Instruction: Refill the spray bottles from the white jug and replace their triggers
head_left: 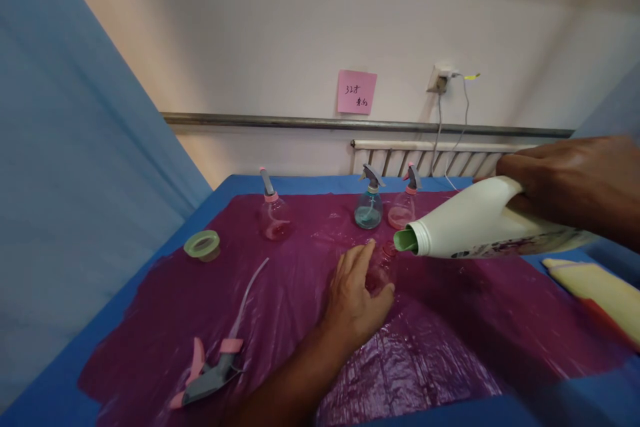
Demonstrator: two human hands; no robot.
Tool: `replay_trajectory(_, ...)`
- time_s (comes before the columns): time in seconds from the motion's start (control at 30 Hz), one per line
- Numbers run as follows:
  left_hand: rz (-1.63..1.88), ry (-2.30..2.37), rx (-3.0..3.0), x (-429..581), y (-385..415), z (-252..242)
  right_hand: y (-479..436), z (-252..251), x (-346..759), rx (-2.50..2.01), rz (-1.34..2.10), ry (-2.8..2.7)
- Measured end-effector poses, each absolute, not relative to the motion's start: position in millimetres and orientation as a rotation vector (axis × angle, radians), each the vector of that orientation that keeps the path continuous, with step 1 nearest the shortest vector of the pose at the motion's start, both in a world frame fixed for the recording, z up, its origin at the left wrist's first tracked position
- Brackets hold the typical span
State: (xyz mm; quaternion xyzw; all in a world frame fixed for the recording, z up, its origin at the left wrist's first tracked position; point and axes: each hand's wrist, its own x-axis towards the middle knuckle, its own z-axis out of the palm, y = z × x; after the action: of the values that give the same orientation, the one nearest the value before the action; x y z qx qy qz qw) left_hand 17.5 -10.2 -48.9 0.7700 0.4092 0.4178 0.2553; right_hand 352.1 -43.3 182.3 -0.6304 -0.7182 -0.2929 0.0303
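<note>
Between the left hand's [356,290] thumb and fingers: 1 open bottle [384,272], gripped. Right hand [545,177] grips 1 jug [465,220], tilted, mouth just beside the bottle's neck. Beyond left hand: 3 capped sprayers, 1 teal [368,216], 2 pink [401,216]. Left of it: 1 green cap [210,254], 1 loose spray head [215,375] nearer the wearer. Below right hand: 1 yellow item [597,290], can't identify.
</note>
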Motion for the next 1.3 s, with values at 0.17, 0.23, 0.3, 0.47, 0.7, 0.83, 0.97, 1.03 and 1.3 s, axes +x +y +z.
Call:
replay_trajectory(0.17, 1.137, 1.111, 2.093, 17.8, -9.4, -50.7, -46.1, 185.9, 353.8, -2.023, -0.971, -2.325)
replay_trajectory(0.23, 1.14, 1.112, 2.092, 17.9, -9.2, -51.0, -46.5, 185.6, 353.8, -2.031, -0.984, -2.321)
replay_trajectory(0.3, 1.135, 1.116, 2.091, 17.8, -9.3, -50.8, -46.7, 185.2, 353.7, -2.023, -0.991, -2.32)
replay_trajectory(0.47, 1.125, 1.133, 2.09, 17.2, -9.8, -49.8, -46.5, 185.8, 351.7, -2.024, -0.988, -2.333)
replay_trajectory(0.7, 1.114, 1.121, 2.099, 15.7, -9.4, -48.1, -48.2, 188.0, 343.8, -2.088, -1.06, -2.305)
replay_trajectory(0.83, 1.106, 1.119, 2.103, 15.3, -9.4, -47.2, -47.6, 189.8, 342.4, -2.131, -1.047, -2.301)
replay_trajectory(0.97, 1.119, 1.107, 2.108, 15.1, -8.1, -48.4, -46.1, 190.6, 341.4, -2.164, -1.001, -2.274)
replay_trajectory(1.03, 1.125, 1.094, 2.109, 15.0, -7.4, -49.6, -46.1, 191.0, 340.9, -2.186, -0.988, -2.256)
replay_trajectory(1.3, 1.148, 1.091, 2.118, 16.8, -6.5, -52.2, -47.8, 193.1, 337.7, -2.231, -0.989, -2.268)
